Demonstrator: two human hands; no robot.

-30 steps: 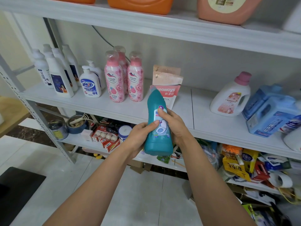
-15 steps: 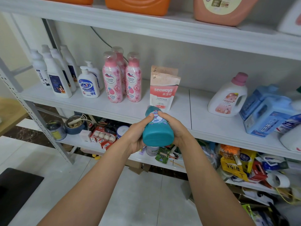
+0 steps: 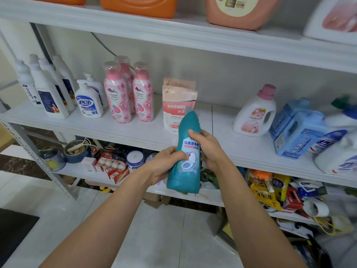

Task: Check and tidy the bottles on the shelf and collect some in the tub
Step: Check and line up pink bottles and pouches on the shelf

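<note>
We are holding the teal bottle (image 3: 183, 179) upright, left hand (image 3: 165, 166) gripping low, right hand (image 3: 209, 149) gripping higher, the shelf (image 3: 123, 133) just beyond them.

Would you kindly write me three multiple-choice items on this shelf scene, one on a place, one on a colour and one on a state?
1. Where do the pink floral bottles stand? A) on the shelf, left of the seaways pouch; B) on the floor; C) in a tub.
2. What colour is the held bottle? A) orange; B) teal; C) white.
3. How is the held bottle carried? A) lying on the shelf; B) cap up, gripped by the left hand and right hand; C) upside down in one hand.
Answers: 1 A, they stand on the board beside the pouch; 2 B, its body is teal; 3 B, fingers of both hands curl round it, cap uppermost.
</note>
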